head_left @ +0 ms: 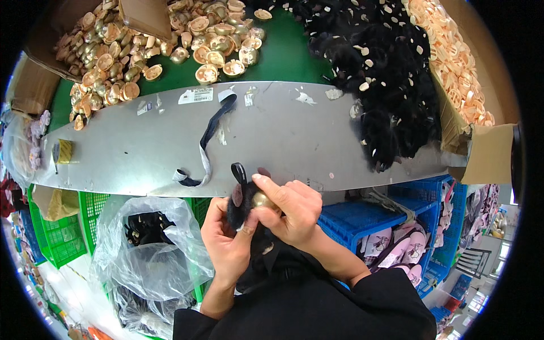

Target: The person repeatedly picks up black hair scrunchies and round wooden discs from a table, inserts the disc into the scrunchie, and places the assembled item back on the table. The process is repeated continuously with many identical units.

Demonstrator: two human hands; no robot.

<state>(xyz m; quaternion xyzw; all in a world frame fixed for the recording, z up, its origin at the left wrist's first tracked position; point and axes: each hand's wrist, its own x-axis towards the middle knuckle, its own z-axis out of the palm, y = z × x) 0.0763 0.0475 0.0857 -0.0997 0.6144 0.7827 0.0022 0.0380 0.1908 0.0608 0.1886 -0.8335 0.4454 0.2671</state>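
Observation:
Just in front of the metal table's near edge, both my hands are closed on a small black plush toy [240, 212]. It has brown rounded ears and a black strap loop [238, 171] standing up from its top. My left hand [225, 243] grips the plush from its left side, thumb toward the front. A shiny gold rounded shell [262, 200] sits against the plush's right side. My right hand [293, 212] pinches this shell, with the index finger over its top and the thumb below. Whether shell and plush are joined is hidden by my fingers.
On the metal table [272, 124] lies a dark and grey strip [207, 139]. Gold shells [215, 42] heap at the back left, black plush pieces [391, 85] at the right, and peach plastic parts [453, 62] in a carton. A plastic bag [153, 266] and blue crates [362, 218] stand below.

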